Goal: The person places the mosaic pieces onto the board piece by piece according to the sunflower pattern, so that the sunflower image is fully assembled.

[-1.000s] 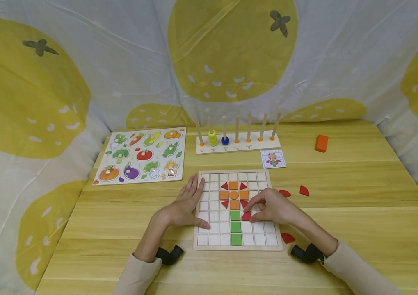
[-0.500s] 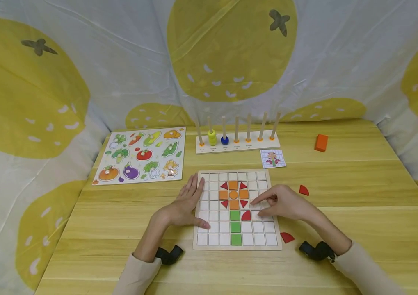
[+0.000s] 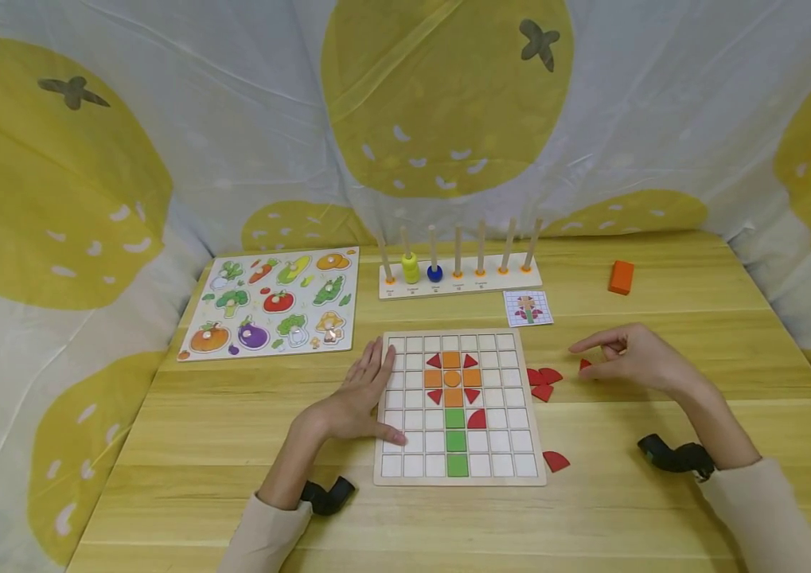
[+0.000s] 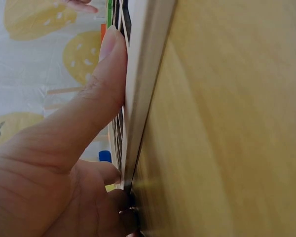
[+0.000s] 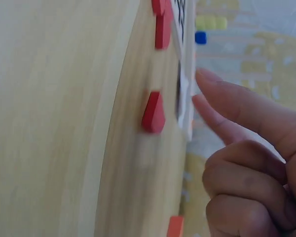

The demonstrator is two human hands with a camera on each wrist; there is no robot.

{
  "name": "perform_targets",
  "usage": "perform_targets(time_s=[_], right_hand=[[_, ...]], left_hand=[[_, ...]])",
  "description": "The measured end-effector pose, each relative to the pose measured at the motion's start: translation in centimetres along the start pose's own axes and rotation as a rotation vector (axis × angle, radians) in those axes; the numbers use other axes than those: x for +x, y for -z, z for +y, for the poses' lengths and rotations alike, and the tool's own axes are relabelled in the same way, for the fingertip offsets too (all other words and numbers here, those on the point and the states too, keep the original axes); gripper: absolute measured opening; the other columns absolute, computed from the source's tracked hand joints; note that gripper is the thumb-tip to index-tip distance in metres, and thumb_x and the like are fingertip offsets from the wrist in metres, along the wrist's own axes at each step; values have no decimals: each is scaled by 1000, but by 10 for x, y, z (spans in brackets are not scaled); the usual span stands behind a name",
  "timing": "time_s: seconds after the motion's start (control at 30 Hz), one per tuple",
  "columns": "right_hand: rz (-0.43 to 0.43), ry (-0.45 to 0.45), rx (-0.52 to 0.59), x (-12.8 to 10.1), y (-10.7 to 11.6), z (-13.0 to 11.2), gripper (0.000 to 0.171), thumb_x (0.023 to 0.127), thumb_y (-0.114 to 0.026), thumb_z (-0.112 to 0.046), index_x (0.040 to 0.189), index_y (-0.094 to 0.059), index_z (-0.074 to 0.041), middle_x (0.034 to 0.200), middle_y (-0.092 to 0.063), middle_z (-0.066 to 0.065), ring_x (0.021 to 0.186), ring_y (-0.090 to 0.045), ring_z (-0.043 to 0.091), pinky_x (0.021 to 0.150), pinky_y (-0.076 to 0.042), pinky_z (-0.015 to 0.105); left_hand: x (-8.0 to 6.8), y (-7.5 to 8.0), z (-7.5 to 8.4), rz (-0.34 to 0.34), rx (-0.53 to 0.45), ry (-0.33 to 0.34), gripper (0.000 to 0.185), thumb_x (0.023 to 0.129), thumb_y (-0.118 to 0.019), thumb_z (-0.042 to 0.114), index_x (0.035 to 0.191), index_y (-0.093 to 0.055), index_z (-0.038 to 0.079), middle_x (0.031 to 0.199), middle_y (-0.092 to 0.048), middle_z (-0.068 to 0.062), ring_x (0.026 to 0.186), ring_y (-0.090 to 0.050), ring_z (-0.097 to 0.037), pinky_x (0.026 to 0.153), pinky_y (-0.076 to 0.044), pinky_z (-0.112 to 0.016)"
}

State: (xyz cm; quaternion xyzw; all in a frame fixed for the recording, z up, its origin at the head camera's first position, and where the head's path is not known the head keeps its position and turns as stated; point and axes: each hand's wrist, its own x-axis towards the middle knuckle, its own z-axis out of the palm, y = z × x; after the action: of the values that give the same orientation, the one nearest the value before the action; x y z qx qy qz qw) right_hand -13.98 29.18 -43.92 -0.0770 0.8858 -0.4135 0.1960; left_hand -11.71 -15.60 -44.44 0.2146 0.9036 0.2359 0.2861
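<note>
My left hand [image 3: 355,406] rests on the left edge of the wooden grid board [image 3: 405,481], its thumb [image 4: 96,94] lying over the frame. On the board, orange pieces [image 3: 452,360], red triangles [image 3: 472,395] and a column of green squares [image 3: 456,441] form a flower-like figure. One red quarter-circle [image 3: 477,419] sits in the cell right of the top green square. To the right of the board, my right hand [image 3: 645,358] hovers with nothing held, thumb and index finger apart and the other fingers curled. Near its thumb lies another red piece [image 5: 154,113], partly hidden in the head view.
Several red pieces [image 3: 543,376] lie by the board's right edge, with another red quarter-circle [image 3: 555,461] nearer me. Behind stand a pattern card [image 3: 528,308], a peg rack [image 3: 458,289] and an orange block [image 3: 621,278]. A vegetable puzzle [image 3: 269,318] lies at the left.
My right hand has let go of the red quarter-circle in the cell beside the top green square and moved right, off the board, toward the loose red piece. My left hand stays put.
</note>
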Motion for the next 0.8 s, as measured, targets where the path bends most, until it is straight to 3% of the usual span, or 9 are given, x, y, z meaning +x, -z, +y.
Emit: perform_targets(time_s=[0.2,0.5,0.8], right_hand=[[-42,-54,-7,2,4,12,44,81,-89,-22,115,-74,1,63,-32,-5,57,-30,8,52,-27,28],[-92,-36,26,6,-2,12,36,83,-87,-16,114,-75,-1,64,-36,-3,58,-33,10,52,-27,27],[-44,-9,-58,8,-5,10,35,84,-87,-23,110,-76,-3,64,-38,-3,60,-34,9,53,-29,27]], left_hand=[[1,-1,0,0,5,4,136,80,-86,49,165,11,6,170,28,-15,159,24,-33,132,3,-54],[1,-1,-1,7,-2,0,136,80,-86,49,165,10,5,170,27,-15,159,24,-33,132,2,-55],[1,-1,0,5,-3,-2,136,80,-86,49,165,11,6,170,28,-15,159,24,-33,132,3,-56]])
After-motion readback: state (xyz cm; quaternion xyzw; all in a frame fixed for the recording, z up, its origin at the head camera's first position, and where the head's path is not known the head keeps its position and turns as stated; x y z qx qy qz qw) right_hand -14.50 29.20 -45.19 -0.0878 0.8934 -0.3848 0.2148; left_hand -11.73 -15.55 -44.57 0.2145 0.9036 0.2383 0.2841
